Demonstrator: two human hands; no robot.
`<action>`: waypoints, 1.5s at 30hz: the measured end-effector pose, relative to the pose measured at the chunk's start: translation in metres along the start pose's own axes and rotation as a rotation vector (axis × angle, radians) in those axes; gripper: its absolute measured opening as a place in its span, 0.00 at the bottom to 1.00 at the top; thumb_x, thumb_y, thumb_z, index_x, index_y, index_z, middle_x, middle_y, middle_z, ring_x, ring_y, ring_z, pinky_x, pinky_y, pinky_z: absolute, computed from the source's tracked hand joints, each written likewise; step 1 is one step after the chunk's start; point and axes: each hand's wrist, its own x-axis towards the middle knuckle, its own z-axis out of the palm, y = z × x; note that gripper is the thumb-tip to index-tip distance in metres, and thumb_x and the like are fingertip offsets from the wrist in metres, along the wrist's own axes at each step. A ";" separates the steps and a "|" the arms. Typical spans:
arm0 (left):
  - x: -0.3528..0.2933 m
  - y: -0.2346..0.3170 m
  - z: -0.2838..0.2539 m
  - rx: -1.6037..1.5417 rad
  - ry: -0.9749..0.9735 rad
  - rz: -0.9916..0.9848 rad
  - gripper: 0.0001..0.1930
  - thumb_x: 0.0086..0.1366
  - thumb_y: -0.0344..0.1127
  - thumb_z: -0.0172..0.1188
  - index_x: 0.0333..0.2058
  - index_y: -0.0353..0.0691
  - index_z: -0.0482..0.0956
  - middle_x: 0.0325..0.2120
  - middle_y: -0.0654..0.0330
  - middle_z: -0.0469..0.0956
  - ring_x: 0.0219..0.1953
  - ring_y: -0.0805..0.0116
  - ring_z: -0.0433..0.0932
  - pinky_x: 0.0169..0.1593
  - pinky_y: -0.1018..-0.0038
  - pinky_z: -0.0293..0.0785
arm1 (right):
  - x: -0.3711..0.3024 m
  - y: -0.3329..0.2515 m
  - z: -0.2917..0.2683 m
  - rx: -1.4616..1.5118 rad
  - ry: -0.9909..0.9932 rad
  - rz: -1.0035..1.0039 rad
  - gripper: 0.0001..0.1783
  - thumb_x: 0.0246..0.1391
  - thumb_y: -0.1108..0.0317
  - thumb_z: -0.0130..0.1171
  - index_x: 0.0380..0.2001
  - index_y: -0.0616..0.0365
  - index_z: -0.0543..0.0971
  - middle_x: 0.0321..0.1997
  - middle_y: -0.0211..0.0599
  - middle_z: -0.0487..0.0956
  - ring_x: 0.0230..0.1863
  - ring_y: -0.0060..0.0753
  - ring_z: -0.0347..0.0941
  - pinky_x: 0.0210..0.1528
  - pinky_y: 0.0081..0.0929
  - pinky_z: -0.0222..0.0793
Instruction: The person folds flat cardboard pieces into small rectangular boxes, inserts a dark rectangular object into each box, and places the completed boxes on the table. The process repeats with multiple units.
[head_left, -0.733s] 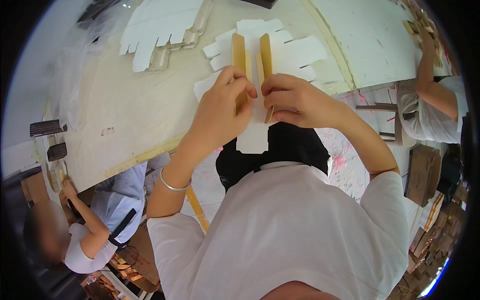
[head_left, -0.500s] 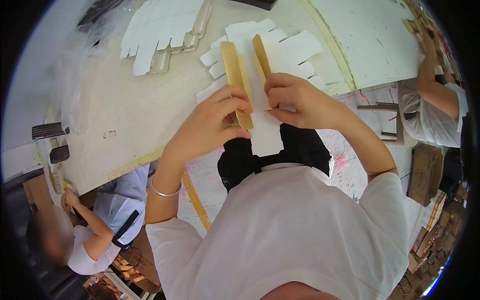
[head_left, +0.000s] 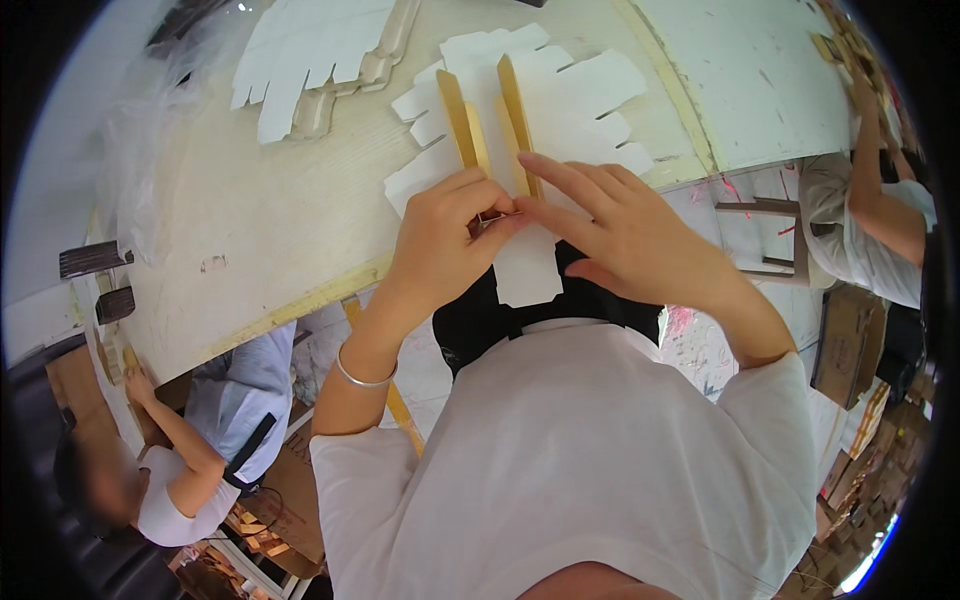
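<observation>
A partly folded cardboard box blank, gold on its outer faces and white inside, lies in front of me with its near end over the table edge. Two narrow gold walls stand up along it, left and right. My left hand is closed, thumb and fingertips pinching a small flap between the walls at the near end. My right hand has its fingers apart. Its index fingertip rests by the right wall, another fingertip meets the left hand's at the flap, and its thumb hangs free. Under the box lie flat white blanks with slotted edges.
Another pile of white blanks sits farther left on the table, near clear plastic film. A co-worker is at the lower left, another at the right. A brown carton and a stool stand at the right.
The right hand has loosened its grip on the right wall and stretched its fingers. Both hands have come together at the near end, and the left now pinches the flap there.
</observation>
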 end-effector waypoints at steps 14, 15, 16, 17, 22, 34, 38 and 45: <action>-0.003 -0.009 0.004 -0.333 0.004 0.038 0.17 0.67 0.36 0.57 0.47 0.37 0.62 0.45 0.54 0.70 0.30 0.74 0.73 0.31 0.79 0.69 | 0.011 0.007 0.047 0.841 0.580 0.296 0.14 0.46 0.83 0.61 0.38 0.61 0.76 0.39 0.41 0.73 0.33 0.34 0.71 0.36 0.25 0.70; -0.004 -0.010 0.006 -0.374 0.070 0.087 0.17 0.67 0.34 0.57 0.48 0.37 0.61 0.50 0.53 0.68 0.33 0.76 0.73 0.32 0.81 0.69 | 0.010 0.005 0.046 0.629 0.513 0.248 0.14 0.45 0.81 0.61 0.37 0.61 0.76 0.39 0.41 0.73 0.33 0.34 0.71 0.36 0.25 0.70; -0.004 -0.011 0.008 -0.389 0.079 0.077 0.16 0.66 0.33 0.58 0.47 0.37 0.62 0.52 0.53 0.66 0.33 0.75 0.74 0.32 0.81 0.69 | 0.008 0.005 0.042 0.419 0.443 0.199 0.13 0.44 0.80 0.62 0.37 0.60 0.76 0.39 0.41 0.73 0.33 0.33 0.71 0.37 0.25 0.69; -0.004 -0.013 0.009 -0.405 0.088 0.066 0.15 0.66 0.32 0.58 0.47 0.36 0.64 0.54 0.52 0.64 0.32 0.75 0.74 0.32 0.81 0.70 | 0.009 0.003 0.041 0.238 0.422 0.155 0.13 0.43 0.79 0.62 0.36 0.59 0.76 0.39 0.40 0.73 0.33 0.33 0.70 0.36 0.25 0.68; -0.008 0.001 0.005 -0.053 0.087 0.036 0.09 0.62 0.29 0.61 0.38 0.33 0.73 0.49 0.53 0.68 0.28 0.70 0.76 0.32 0.77 0.72 | 0.011 0.000 0.041 -0.314 0.381 0.029 0.10 0.40 0.71 0.63 0.29 0.56 0.76 0.33 0.33 0.72 0.30 0.30 0.66 0.35 0.25 0.59; -0.009 0.000 -0.003 0.201 0.005 0.139 0.08 0.54 0.28 0.64 0.29 0.33 0.74 0.31 0.57 0.72 0.35 0.58 0.74 0.37 0.67 0.72 | 0.018 0.025 0.013 -0.035 0.091 -0.038 0.05 0.41 0.73 0.60 0.26 0.54 0.76 0.27 0.28 0.70 0.33 0.32 0.67 0.41 0.29 0.58; 0.000 0.027 -0.017 0.412 0.113 0.286 0.15 0.51 0.37 0.68 0.34 0.36 0.75 0.38 0.58 0.76 0.40 0.58 0.74 0.44 0.66 0.71 | 0.014 0.018 0.003 -0.224 0.108 -0.082 0.10 0.40 0.76 0.62 0.29 0.53 0.76 0.33 0.29 0.73 0.35 0.33 0.67 0.41 0.28 0.58; 0.004 0.008 -0.024 0.373 0.031 0.244 0.15 0.53 0.37 0.66 0.38 0.42 0.75 0.42 0.58 0.77 0.42 0.56 0.74 0.44 0.66 0.69 | 0.009 0.010 -0.025 0.048 0.227 -0.003 0.19 0.44 0.70 0.64 0.44 0.54 0.77 0.50 0.39 0.74 0.41 0.37 0.71 0.46 0.32 0.63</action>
